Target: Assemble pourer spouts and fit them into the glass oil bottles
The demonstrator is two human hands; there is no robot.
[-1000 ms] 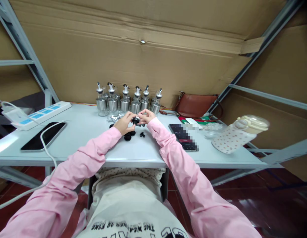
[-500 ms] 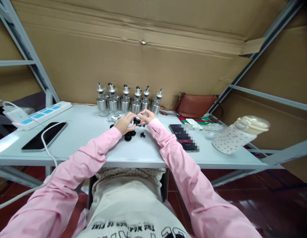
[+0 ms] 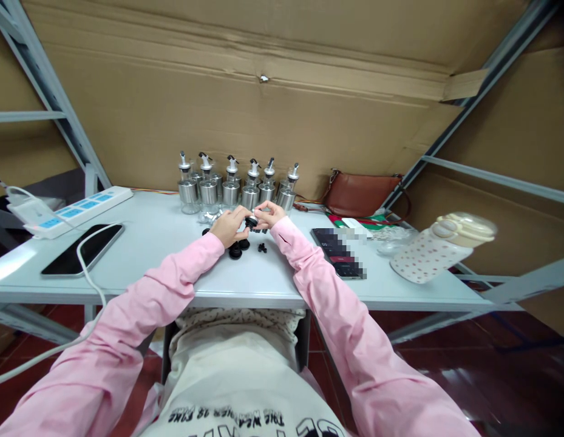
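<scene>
Over the middle of the counter [image 3: 249, 282], the pink sleeves [image 3: 176, 276] slant inward until the two hands nearly meet. The left hand [image 3: 227, 227] curves in from its side, thumb below and fingers above, closed on a black cap [image 3: 251, 223] that sits between the hands, in front of the bottles [image 3: 231, 193]. The right hand [image 3: 271, 214] bends in opposite, its fingers drawn close together at the cap's upper edge (whether they pinch it is too small to tell). Loose caps [image 3: 235, 250] lie near the left hand.
</scene>
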